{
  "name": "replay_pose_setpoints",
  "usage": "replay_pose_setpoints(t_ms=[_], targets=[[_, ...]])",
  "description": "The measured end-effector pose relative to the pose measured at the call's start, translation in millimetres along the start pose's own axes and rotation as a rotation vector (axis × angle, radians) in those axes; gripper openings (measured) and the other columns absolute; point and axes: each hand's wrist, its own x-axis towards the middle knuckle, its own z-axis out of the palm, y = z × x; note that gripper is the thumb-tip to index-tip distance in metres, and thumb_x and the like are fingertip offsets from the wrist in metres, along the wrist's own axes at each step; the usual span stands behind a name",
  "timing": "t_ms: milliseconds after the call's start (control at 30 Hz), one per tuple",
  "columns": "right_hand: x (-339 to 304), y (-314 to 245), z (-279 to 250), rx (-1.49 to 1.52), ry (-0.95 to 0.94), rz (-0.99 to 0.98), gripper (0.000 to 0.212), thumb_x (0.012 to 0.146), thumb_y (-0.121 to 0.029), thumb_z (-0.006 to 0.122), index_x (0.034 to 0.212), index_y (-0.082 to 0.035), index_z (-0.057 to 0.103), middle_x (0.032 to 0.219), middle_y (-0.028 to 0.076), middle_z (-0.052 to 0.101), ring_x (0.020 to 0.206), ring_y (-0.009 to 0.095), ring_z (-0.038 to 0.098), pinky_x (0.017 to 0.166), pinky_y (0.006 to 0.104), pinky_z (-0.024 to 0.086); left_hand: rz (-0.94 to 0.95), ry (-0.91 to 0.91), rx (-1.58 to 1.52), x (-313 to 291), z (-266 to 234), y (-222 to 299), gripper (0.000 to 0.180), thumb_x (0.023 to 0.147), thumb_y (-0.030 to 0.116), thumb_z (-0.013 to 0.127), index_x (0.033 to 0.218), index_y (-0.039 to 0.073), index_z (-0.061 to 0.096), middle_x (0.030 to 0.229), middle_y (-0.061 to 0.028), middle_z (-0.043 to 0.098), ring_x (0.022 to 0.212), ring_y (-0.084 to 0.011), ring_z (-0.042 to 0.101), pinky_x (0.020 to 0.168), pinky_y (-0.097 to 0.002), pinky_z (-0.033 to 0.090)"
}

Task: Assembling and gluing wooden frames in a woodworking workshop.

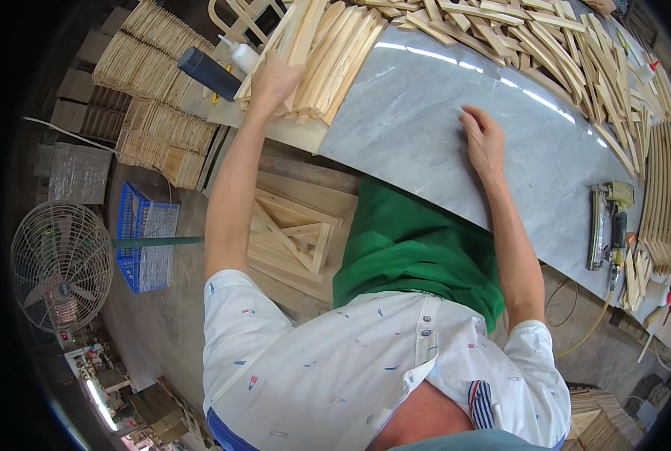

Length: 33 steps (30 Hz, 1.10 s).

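My left hand [277,81] reaches to the near end of a stack of pale wooden slats [343,64] at the upper left of the bench. Its fingers are closed around a slat at the stack's left edge; the fingertips are partly hidden, and how many slats they grip I cannot tell. My right hand [484,143] hovers over or rests on the grey marbled board [403,113], fingers loosely bent and apart, holding nothing. A nail gun [617,225] with a yellow hose lies on the board's right side.
Loose wooden slats [531,37] are heaped along the far edge. A dark cylinder [209,74] and a white bottle [239,54] stand beside the left stack. Piled wooden frames [151,60], a blue crate [132,237] and a fan [61,267] are at left.
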Motion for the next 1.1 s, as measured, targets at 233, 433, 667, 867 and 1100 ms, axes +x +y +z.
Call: replay_pose_setpoints(t_ms=[233,433,667,867,1100], targets=[[28.0,-70.5,85.7,0.365,-0.061,0.051,0.07,0.083,-0.038,0.07,0.13,0.008,0.046,0.109,0.023,0.065,0.102,0.029,0.063,0.088,0.0366,0.049,0.004,-0.309,-0.957,-99.3,51.0,54.7,0.05,0.079,0.018,0.061,0.121,-0.006,0.048,0.104,-0.0144,0.06,0.091,-0.0208,0.061,0.082,-0.0328,0.049],[38.1,-29.3,105.3,0.227,-0.052,0.067,0.065,0.079,-0.037,0.07,0.116,0.011,0.047,0.109,0.03,0.061,0.103,0.037,0.061,0.087,0.0425,0.049,-0.137,-0.675,-1.188,-127.2,76.8,79.0,0.046,0.085,0.02,0.063,0.121,-0.005,0.048,0.107,-0.0105,0.058,0.094,-0.0152,0.059,0.081,-0.0293,0.048],[39.1,-33.7,125.9,0.041,0.051,0.143,0.056,0.079,-0.032,0.067,0.108,0.012,0.048,0.107,0.034,0.056,0.102,0.045,0.056,0.091,0.047,0.045,-0.187,-0.606,-1.162,-115.1,87.7,63.7,0.045,0.091,0.032,0.06,0.116,-0.005,0.055,0.101,-0.0098,0.063,0.09,-0.0147,0.061,0.078,-0.028,0.047],[40.7,-36.6,128.8,-0.07,0.026,0.202,0.051,0.081,-0.025,0.062,0.111,0.012,0.045,0.11,0.035,0.051,0.108,0.046,0.049,0.097,0.0474,0.04,-0.059,-0.428,-0.788,-110.0,94.6,54.6,0.043,0.09,0.033,0.059,0.109,-0.006,0.059,0.088,-0.0113,0.066,0.081,-0.0156,0.062,0.075,-0.0284,0.047],[35.2,-42.0,142.6,-0.342,0.133,0.097,0.054,0.08,-0.022,0.061,0.118,0.011,0.042,0.115,0.035,0.049,0.111,0.048,0.045,0.1,0.0488,0.038,0.012,-0.344,-0.671,-111.4,83.8,41.4,0.046,0.087,0.036,0.054,0.102,-0.006,0.062,0.089,-0.0232,0.068,0.089,-0.037,0.065,0.081,-0.0406,0.049]])
